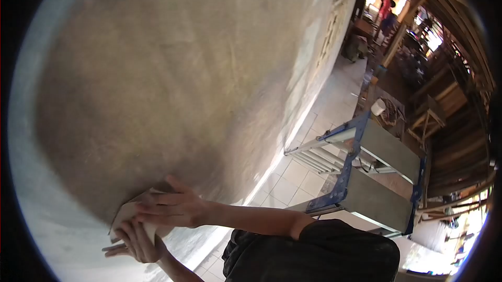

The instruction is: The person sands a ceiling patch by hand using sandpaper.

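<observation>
A folded beige sheet of sandpaper (124,213) lies against the large plastered wall (172,83), low on the left of the view. My right hand (175,209) presses over its upper side with outstretched fingers, one finger spread away onto the wall. Just below, my left hand (140,243) curls its fingers over the sheet's lower edge, close beside the right fingertips. Both hands bear on the same sheet, whose face toward the wall is hidden. The wall is patchy brown-grey in the middle and paler toward its outer edges.
A stepladder (340,182) with blue and grey parts stands to the right on pale floor tiles (282,190). Further back are a white container (378,107), wooden posts and beams (400,28) and cluttered benches. A slatted opening (332,23) runs along the wall's far end.
</observation>
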A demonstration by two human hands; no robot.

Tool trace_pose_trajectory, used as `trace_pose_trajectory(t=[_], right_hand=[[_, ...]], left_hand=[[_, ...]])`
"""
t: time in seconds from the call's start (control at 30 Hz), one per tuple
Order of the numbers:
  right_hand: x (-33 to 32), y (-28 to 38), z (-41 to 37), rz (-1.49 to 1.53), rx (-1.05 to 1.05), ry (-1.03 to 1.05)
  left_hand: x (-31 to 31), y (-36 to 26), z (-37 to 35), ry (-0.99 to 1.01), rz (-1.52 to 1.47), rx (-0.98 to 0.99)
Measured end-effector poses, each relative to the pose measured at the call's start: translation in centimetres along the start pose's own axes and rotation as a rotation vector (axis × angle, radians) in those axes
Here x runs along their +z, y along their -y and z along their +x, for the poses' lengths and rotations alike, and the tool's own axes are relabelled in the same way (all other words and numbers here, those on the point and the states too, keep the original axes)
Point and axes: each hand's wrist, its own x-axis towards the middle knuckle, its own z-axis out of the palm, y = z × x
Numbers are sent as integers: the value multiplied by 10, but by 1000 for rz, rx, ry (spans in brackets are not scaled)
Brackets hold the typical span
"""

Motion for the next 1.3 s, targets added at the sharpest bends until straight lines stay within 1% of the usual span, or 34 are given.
trace_pose_trajectory(t=[0.03,0.1,0.13,0.17,0.2,0.23,0.27,0.33,0.37,0.43,0.5,0.53,0.63,0.67,0.7,0.77,0.8,0.83,0.9,0.93,0.97,1.03,1.1,1.17,1.27,1.3], right_hand=[[-4,1,11,130,24,-92],[7,-2,-19,102,-8,-44],[14,-1,-45,116,2,9],[16,1,-54,119,16,30],[18,3,-63,122,30,51],[13,4,-65,111,51,37],[13,4,-65,103,54,27],[10,3,-53,82,41,7],[9,2,-40,71,29,1],[4,3,-7,35,-19,-78],[4,-14,-2,-258,-248,-68],[12,-20,-9,-263,-269,-73],[26,-14,-52,-54,-127,4],[28,-12,-64,-15,-95,20],[30,-10,-72,1,-77,27],[31,-7,-76,4,-58,28],[30,-7,-71,1,-50,24],[27,-7,-62,-5,-37,22],[19,-4,-35,-18,-9,20],[13,0,-22,-12,24,27],[15,1,-30,8,8,28],[25,-4,-55,30,-33,5],[31,-7,-74,53,-64,-15],[33,-9,-85,49,-64,-41],[26,-6,-62,39,-42,-51],[24,-6,-49,40,-25,-45]], left_hand=[[1,-1,4,-14,4,-39],[8,-3,-17,-39,43,-9],[16,-4,-41,-36,75,0],[19,-10,-60,-19,83,-30],[21,-10,-79,3,97,-5],[21,-13,-81,28,112,17],[23,-11,-83,-1,110,54],[18,-8,-50,-51,110,132],[14,-3,-34,-48,112,114],[5,7,-10,-15,116,80],[4,4,2,-35,53,15],[5,3,-8,-24,29,-4],[21,16,-122,-34,-57,-199],[21,-11,-93,7,-8,-20],[16,-29,-78,41,-42,-72],[4,-27,-62,146,-41,-89],[0,-25,-48,143,-13,-72],[-4,-21,-31,194,-1,-94],[-5,-14,0,152,2,-115],[-4,-12,1,141,-9,-146],[-4,-12,0,119,-25,-175],[0,-19,-35,196,3,-216],[11,-29,-61,105,-49,-209],[8,-28,-72,166,-43,-147],[1,-16,-28,140,-26,-75],[-2,-12,-9,130,-18,-88]])
